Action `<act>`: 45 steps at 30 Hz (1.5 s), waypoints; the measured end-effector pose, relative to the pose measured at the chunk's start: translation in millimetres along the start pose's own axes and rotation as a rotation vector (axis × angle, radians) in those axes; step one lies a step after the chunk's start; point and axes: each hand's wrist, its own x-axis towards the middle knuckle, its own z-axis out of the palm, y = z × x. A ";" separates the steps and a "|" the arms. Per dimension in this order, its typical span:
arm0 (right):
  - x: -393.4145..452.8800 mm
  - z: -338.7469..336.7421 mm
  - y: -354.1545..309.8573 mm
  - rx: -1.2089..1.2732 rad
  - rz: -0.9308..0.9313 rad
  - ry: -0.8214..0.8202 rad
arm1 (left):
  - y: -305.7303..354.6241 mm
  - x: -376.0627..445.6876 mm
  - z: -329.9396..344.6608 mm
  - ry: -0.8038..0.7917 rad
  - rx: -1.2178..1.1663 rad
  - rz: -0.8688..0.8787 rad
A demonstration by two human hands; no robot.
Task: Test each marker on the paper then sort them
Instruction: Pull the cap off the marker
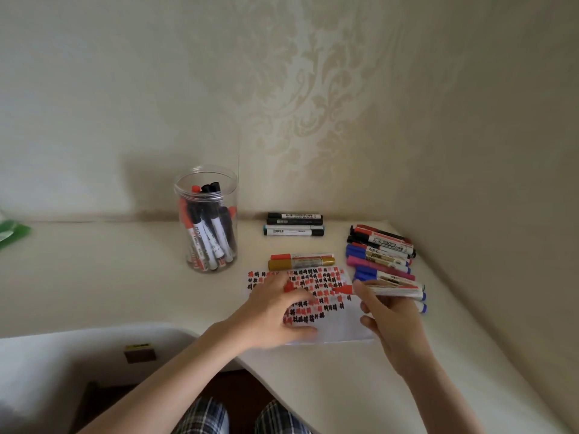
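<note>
A white paper (341, 324) covered with red and black test marks lies on the table. My left hand (275, 311) rests on it and pinches a small red cap (289, 287) between thumb and finger. My right hand (391, 321) grips a white-bodied red marker (385, 290) held level, red tip pointing left toward the cap. A clear jar (206, 219) with several red and black markers stands at the back left. Three dark markers (294, 224) lie in a group by the wall. An orange and a gold marker (301, 260) lie just above the paper.
A pile of several blue, pink, red and black markers (380, 252) lies at the right near the wall. A green object (12, 230) sits at the far left edge. The table's curved front edge (175, 327) runs below the paper; a small yellow-topped block (139, 353) sits lower down.
</note>
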 end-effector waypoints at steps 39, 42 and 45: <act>5.5 10.4 42.0 -0.466 -0.210 0.072 | -7.5 12.6 20.4 0.017 0.237 -0.035; 6.4 8.8 43.9 -0.443 -0.206 0.090 | -8.3 12.2 21.7 0.012 0.241 -0.038; 7.1 9.5 45.2 -0.437 -0.205 0.068 | -8.1 12.5 21.2 0.017 0.239 -0.039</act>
